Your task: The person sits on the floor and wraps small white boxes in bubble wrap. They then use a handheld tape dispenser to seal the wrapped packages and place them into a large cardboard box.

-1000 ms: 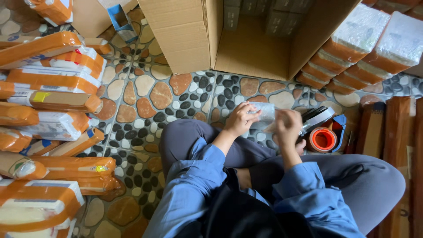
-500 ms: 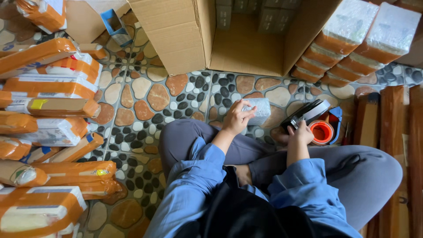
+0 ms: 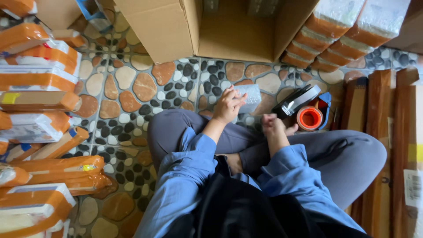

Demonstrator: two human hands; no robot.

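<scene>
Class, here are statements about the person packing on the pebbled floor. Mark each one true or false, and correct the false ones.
1. The left hand holds a small bubble-wrapped packet. True.
2. The right hand grips the tape dispenser. False: it is a loose fist beside the dispenser, holding nothing that shows.
3. The cardboard box in front of the person lies open. True.
4. The tape dispenser sits on the person's lap. False: it rests on the floor by the right knee.
5. Parcels bound in orange tape are piled at the person's left. True.
</scene>
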